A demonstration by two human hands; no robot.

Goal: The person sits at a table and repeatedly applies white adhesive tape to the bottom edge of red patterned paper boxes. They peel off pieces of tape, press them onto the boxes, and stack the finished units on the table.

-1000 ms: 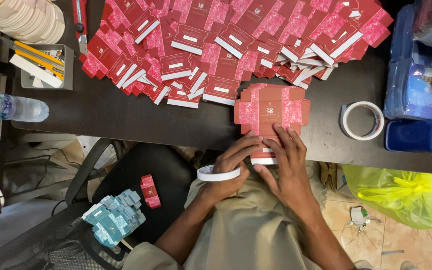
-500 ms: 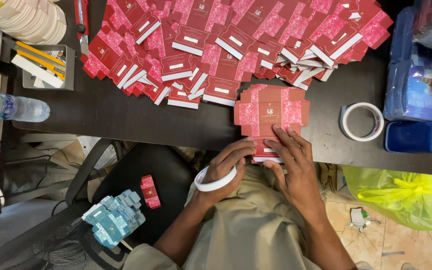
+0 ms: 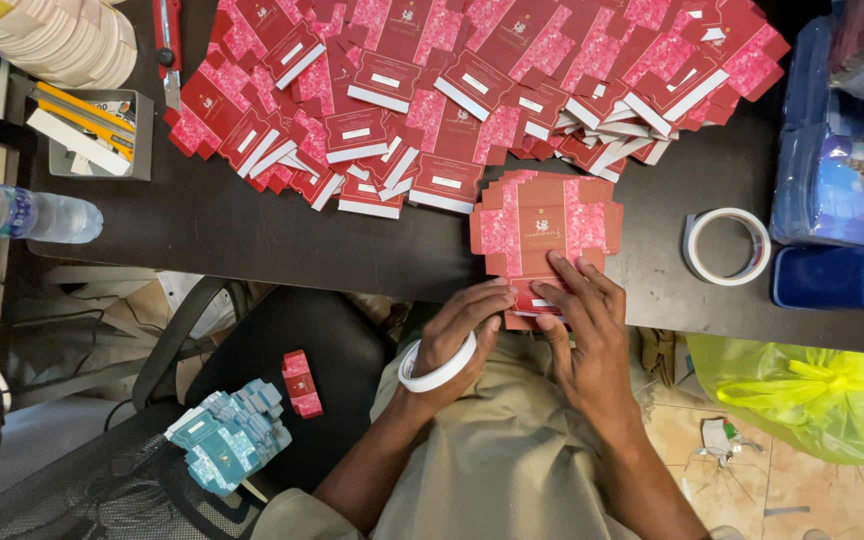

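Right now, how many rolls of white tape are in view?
2. One tape roll lies flat on the dark table, right of the flat red box blank. The other roll sits around the left hand. More could be hidden under clutter.

two tape rolls [image 3: 725,246] [image 3: 439,366], one water bottle [image 3: 22,212], one yellow bag [image 3: 802,396], one folded red box [image 3: 302,383]

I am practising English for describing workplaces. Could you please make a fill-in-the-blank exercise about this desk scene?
1. Both hands press on a flat red ____ blank at the edge of the dark table.
2. A white tape roll sits around the left ____.
3. A second tape roll lies on the table to the ____ of the right hand.
4. A plastic ____ lies at the table's left end.

Missing words: box; wrist; right; bottle
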